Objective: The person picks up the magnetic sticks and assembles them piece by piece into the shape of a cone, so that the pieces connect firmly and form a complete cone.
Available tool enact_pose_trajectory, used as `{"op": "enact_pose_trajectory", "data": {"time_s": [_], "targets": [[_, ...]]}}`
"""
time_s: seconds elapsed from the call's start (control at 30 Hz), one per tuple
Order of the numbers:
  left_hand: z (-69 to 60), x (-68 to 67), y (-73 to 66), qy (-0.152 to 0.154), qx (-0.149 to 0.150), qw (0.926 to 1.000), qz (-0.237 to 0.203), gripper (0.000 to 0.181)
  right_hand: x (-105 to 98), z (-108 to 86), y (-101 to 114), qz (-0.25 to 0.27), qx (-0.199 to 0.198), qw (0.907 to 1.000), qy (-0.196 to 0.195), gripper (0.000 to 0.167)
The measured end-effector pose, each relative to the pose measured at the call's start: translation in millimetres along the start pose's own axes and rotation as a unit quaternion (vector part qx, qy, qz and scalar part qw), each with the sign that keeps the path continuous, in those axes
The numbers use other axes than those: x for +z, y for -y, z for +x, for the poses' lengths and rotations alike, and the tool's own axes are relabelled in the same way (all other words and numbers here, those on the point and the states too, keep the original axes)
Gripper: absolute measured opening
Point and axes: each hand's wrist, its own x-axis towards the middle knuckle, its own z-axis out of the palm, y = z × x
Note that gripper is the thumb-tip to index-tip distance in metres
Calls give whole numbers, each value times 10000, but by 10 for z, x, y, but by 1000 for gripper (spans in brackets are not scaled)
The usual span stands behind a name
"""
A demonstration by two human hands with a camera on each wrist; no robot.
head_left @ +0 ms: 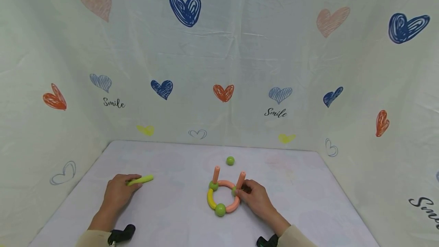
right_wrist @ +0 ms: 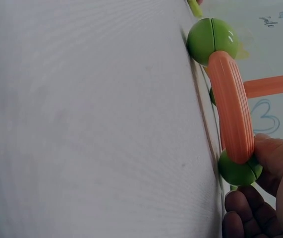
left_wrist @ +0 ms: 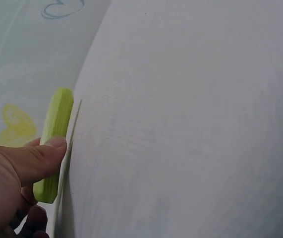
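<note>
My left hand (head_left: 118, 192) pinches a yellow-green ridged stick (left_wrist: 58, 111) between thumb and fingers, over the left of the table. Right of centre lies a ring of curved rods joined by green balls. One curved rod is yellow (head_left: 210, 199); the others, such as the near-right rod (right_wrist: 230, 106), are orange-pink. Two straight orange-pink rods stand up from the ring, one on the left ball (head_left: 213, 185), the other (head_left: 241, 178) on the right ball (right_wrist: 239, 171). That right ball is held by my right hand (head_left: 256, 200), which partly hides it. A third ball (head_left: 220, 210) sits nearest me.
A loose green ball (head_left: 230, 160) lies behind the ring on the white table (head_left: 171, 216). A pale curtain (head_left: 240, 56) printed with hearts hangs around the table's back and sides. Black wrist devices (head_left: 122, 234) sit at both cuffs.
</note>
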Motion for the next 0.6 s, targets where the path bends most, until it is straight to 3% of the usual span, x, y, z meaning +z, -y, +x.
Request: {"op": "enact_pose_trajectory", "data": {"time_s": [0.47, 0.6], "targets": [[-10, 5, -58, -124, -425, 9966, -693, 39, 8, 4, -5, -14, 35, 10000, 25, 22], [-11, 6, -85, -197, -373, 9960, -789, 39, 6, 3, -4, -25, 27, 10000, 28, 22]]}}
